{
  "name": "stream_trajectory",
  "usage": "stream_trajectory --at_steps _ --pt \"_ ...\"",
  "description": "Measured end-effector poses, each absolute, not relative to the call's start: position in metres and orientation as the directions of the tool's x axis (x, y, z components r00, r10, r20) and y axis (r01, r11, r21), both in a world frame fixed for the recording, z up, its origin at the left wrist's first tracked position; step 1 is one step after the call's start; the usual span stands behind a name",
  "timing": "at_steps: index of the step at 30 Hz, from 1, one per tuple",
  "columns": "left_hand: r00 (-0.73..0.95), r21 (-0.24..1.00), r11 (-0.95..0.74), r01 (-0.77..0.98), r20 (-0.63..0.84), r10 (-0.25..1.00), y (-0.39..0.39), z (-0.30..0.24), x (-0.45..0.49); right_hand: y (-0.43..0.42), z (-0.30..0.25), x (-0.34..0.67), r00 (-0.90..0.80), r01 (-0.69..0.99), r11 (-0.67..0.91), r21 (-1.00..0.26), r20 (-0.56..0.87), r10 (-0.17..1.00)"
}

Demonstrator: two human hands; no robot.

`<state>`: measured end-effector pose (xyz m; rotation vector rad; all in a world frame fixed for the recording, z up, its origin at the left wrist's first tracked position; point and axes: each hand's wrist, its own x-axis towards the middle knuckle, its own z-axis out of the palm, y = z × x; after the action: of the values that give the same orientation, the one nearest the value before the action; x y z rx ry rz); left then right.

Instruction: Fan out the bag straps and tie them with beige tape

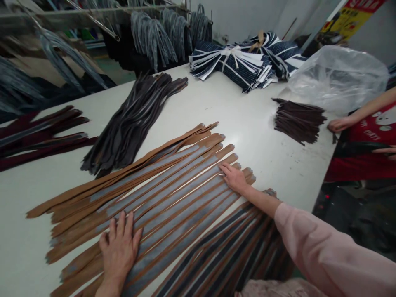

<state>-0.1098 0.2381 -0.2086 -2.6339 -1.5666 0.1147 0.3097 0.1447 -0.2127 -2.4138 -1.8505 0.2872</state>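
A fan of long brown strips with grey lining (pixel 161 185) lies spread across the white table (pixel 241 119). My left hand (pixel 119 247) rests flat on the near ends of these strips, fingers stretched out. My right hand (pixel 234 177), in a pink sleeve, lies flat on the far ends, fingers together and pressing down. Neither hand holds anything. Under my right forearm lies a second layer of dark blue and brown strips (pixel 229 251).
A heap of dark brown strips (pixel 130 123) lies behind, maroon strips (pixel 40 132) at the left, a small dark bundle (pixel 297 119) at the right. Striped navy bundles (pixel 244 62) and a clear plastic bag (pixel 337 78) sit at the back. Another person's hand (pixel 340 123) rests at the right edge.
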Motion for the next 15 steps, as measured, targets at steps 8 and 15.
stream_trajectory --at_steps 8,15 --pt "0.456 -0.096 -0.453 0.886 0.012 0.89 0.23 -0.208 -0.126 0.128 -0.221 0.311 0.226 0.939 -0.238 -0.247 -0.076 0.971" --pt "0.449 -0.091 -0.443 0.892 0.063 0.891 0.271 -0.209 -0.099 0.204 -0.207 0.322 0.195 0.938 -0.184 -0.294 0.008 0.981"
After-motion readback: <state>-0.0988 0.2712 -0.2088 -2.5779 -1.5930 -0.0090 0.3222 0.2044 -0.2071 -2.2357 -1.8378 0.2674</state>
